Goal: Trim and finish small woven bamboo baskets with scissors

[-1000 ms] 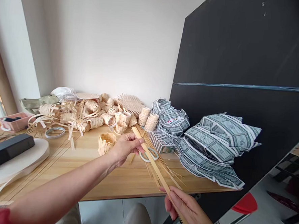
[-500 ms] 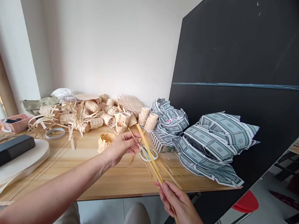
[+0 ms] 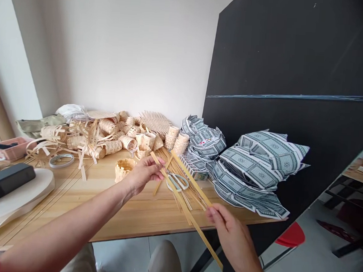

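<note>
Two flat yellow bamboo strips are in my hands, spread apart at an angle. My left hand pinches one long bamboo strip near its far end; its other end hangs past the table's front edge. In my closed right hand is the near end of the second bamboo strip, which slants away toward the back of the table. Scissors with pale handles lie beneath the strips, on a bundle of thin loose strips. Left of my left hand stands a small unfinished woven basket.
Woven cylinders and curled strips are heaped along the wall. Folded patterned card pieces stand at the right by a black panel. A tape roll, pink tray and black device are at the left.
My right hand has moved right with one strip, so the two strips, earlier close together, now stand apart. The other strip stays in my left hand. The view has shifted slightly.
</note>
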Tool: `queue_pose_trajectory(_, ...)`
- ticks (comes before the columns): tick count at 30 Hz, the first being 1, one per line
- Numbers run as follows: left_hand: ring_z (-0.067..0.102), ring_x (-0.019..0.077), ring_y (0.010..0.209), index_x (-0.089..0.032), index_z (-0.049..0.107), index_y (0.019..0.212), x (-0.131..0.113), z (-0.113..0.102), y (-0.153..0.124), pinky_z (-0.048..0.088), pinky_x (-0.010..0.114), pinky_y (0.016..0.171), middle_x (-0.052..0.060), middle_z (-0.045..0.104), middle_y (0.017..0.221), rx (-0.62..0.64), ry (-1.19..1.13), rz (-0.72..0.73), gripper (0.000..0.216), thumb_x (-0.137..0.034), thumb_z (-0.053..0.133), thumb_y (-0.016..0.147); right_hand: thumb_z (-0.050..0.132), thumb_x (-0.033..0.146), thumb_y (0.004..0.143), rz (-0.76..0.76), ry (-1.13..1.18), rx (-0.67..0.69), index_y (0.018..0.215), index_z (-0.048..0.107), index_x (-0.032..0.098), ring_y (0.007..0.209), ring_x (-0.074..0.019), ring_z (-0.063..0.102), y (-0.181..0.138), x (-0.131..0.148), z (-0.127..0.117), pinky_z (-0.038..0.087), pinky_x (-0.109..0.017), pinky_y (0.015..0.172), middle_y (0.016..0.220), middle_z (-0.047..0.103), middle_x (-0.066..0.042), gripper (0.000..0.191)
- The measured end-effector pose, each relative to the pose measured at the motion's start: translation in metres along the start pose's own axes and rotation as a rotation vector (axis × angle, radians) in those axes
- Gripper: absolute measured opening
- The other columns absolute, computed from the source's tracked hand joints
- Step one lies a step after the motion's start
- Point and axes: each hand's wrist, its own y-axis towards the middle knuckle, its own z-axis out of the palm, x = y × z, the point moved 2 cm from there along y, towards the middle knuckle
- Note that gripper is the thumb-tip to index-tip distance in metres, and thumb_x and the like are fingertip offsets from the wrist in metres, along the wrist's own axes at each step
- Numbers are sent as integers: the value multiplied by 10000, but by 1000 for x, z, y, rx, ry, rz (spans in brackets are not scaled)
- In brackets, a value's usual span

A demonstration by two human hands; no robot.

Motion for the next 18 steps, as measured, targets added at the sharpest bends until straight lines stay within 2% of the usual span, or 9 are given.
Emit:
queue_pose_trajectory(3,564,74,452,-132,588,822,11,0,12,412,166,442,-13,614,638,-74,-3,14,183,-126,672,661,368,501,734,-125,-240,-230,733,582,220,719,-290,621,12,-1,-25,428,-358,613,768,683,-95,353)
queue_pose_trajectory(5,549,66,436,-140,573,830,20,2,23,411,162,438,-24,599,619,-105,-13,26,160,-111,646,690,376,469,735,-151,-261,-267,778,597,221,720,-285,634,15,-1,-36,433,-348,603,763,691,-85,334)
queue_pose_trajectory(9,527,54,416,-151,543,808,36,11,57,418,158,441,-46,544,569,-143,-39,17,105,-95,604,745,417,455,749,-108,-140,-192,779,597,223,566,-229,618,16,-8,-40,444,-307,530,622,656,-41,295)
queue_pose_trajectory(14,560,52,495,-150,509,765,47,15,100,464,153,534,-33,535,583,-159,-58,-37,106,-100,601,781,512,444,704,73,141,-111,804,602,206,512,-179,537,18,-12,-32,436,-276,481,561,568,0,274)
queue_pose_trajectory(16,588,65,555,-145,516,747,49,16,104,489,172,593,-7,572,640,-125,-46,-84,137,-152,651,760,549,411,690,122,318,-67,792,589,195,526,-153,506,19,-7,-28,427,-258,494,562,540,14,242)
queue_pose_trajectory(18,602,95,563,-131,547,747,51,21,96,500,211,585,28,601,674,-59,-13,-153,175,-238,686,739,584,375,675,148,495,-15,755,572,184,565,-137,506,21,2,-22,429,-243,523,590,542,14,207)
